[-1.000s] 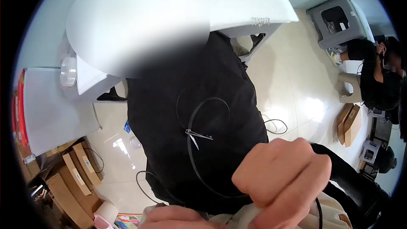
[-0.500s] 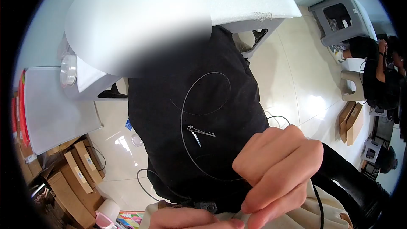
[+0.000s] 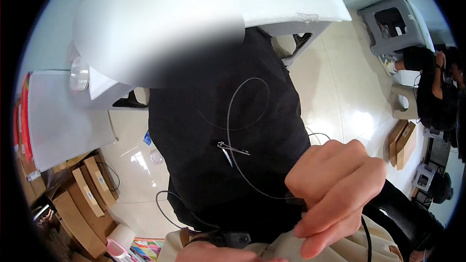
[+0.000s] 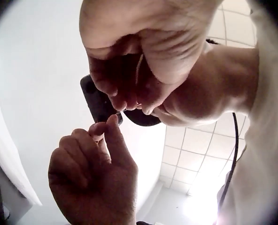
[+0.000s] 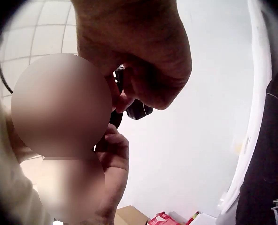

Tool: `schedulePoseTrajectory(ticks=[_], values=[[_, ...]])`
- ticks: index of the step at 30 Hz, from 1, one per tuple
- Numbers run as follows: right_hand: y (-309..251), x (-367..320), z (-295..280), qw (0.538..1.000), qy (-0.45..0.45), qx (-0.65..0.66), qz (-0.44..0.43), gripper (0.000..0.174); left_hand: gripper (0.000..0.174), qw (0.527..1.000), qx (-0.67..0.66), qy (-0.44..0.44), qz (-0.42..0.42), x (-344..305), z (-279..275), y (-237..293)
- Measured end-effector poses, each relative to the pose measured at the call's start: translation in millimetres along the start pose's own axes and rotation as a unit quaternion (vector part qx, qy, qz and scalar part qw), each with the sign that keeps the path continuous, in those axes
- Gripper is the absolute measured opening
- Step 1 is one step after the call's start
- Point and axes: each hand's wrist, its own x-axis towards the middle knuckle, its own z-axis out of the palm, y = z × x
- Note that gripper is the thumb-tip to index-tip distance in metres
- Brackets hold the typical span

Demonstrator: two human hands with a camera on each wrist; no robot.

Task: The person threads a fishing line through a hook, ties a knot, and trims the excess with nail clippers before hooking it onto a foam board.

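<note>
A thin, pale strand loops over the black cloth across the person's lap and runs to the right hand. That right hand has its fingers curled, with thumb and index pinching the strand; the left wrist view shows its fingertips close to those of the left hand. My left hand pinches the strand between thumb and fingers, and a piece of it crosses the palm. In the head view the left hand is mostly cut off at the bottom edge. An open silver nail clipper lies on the black cloth beside the loop.
Beyond the lap stands a white-covered table, partly blurred. Cardboard boxes and a grey-white board are at left. A black cable hangs at the lower left. Another person sits at the far right.
The strand's loop on the cloth has shifted and now crosses the nail clipper. My right hand moved down toward the left hand, then up and right, apart from it in the head view.
</note>
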Motion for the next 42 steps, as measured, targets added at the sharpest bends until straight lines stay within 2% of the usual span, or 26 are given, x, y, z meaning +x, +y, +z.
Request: schedulePoseTrajectory(ticks=[1, 5, 7, 9, 12, 13, 14, 15, 18, 19, 20, 22, 23, 25, 29, 32, 34, 36, 38, 39, 41, 42], values=[[-2, -1, 1, 0.999, 0.021, 0.018, 0.024, 0.021, 0.009, 1.000, -0.016, 0.015, 0.003, 0, 2, -2], [-3, -1, 2, 0.998, 0.011, 0.059, 0.029, 0.026, 0.009, 0.992, -0.071, 0.031, 0.096, 8, 9, -21], [13, 1, -9, 0.980, -0.122, 0.141, -0.064, 0.020, 0.010, 0.992, -0.075, 0.032, 0.095, 10, 7, -19], [7, 7, -10, 0.944, -0.213, 0.250, -0.005, 0.024, 0.009, 0.995, -0.077, 0.031, 0.062, 9, 3, -14], [-1, 1, 15, 0.901, -0.121, 0.416, 0.000, 0.024, 0.009, 0.994, -0.087, 0.001, 0.070, 9, -1, -18], [-2, 9, 15, 0.885, -0.137, 0.445, 0.011, 0.020, 0.009, 0.994, -0.084, -0.011, 0.065, 9, -3, -18], [-5, 11, 27, 0.898, -0.026, 0.438, 0.031, 0.018, 0.008, 0.997, -0.069, -0.020, 0.040, 6, -6, -12], [-10, 7, 47, 0.900, 0.088, 0.425, 0.049, 0.016, 0.007, 0.997, -0.063, 0.008, 0.045, 4, -4, -12], [-18, 11, 53, 0.968, 0.139, 0.198, 0.074, 0.012, 0.004, 0.984, -0.057, 0.141, 0.092, -6, 11, -22], [-3, 7, 42, 0.982, 0.081, 0.172, 0.019, 0.012, 0.003, 0.978, -0.053, 0.179, 0.095, -6, 16, -23], [-4, 6, 40, 0.986, 0.072, 0.150, 0.013, 0.012, 0.003, 0.979, -0.043, 0.189, 0.066, -3, 17, -17], [-6, 4, 37, 0.993, 0.055, 0.106, -0.001, 0.013, 0.005, 0.989, -0.063, 0.120, 0.051, 3, 10, -15], [-4, 8, 31, 0.996, 0.032, 0.085, -0.026, 0.014, 0.006, 0.993, -0.092, 0.040, 0.065, 7, -2, -21], [-5, 10, 28, 0.997, 0.021, 0.047, -0.054, 0.016, 0.007, 0.989, -0.127, -0.024, 0.068, 9, -6, -23], [-4, 13, 24, 0.995, 0.015, 0.008, -0.097, 0.019, 0.008, 0.990, -0.135, 0.018, 0.047, 5, 0, -19], [-2, 13, 29, 0.992, 0.030, -0.017, -0.122, 0.022, 0.009, 0.984, -0.167, -0.024, 0.050, 9, -6, -20], [5, 9, 22, 0.986, -0.011, -0.021, -0.163, 0.025, 0.010, 0.975, -0.218, -0.010, 0.049, 8, -1, -20], [8, 12, 15, 0.980, -0.046, -0.013, -0.191, 0.028, 0.011, 0.960, -0.273, 0.045, 0.042, 2, 15, -20], [2, 12, 13, 0.988, -0.045, -0.004, -0.148, 0.027, 0.013, 0.950, -0.303, 0.067, 0.038, 3, 19, -22], [-7, 9, 14, 0.995, -0.027, -0.001, -0.091, 0.024, 0.012, 0.948, -0.308, 0.071, 0.048, 4, 20, -23], [-13, 8, 14, 0.999, -0.011, -0.006, -0.034, 0.023, 0.011, 0.943, -0.314, 0.077, 0.083, 2, 23, -30], [-13, 9, 13, 0.999, -0.012, -0.014, -0.033, 0.023, 0.011, 0.940, -0.317, 0.078, 0.099, 2, 25, -33]])
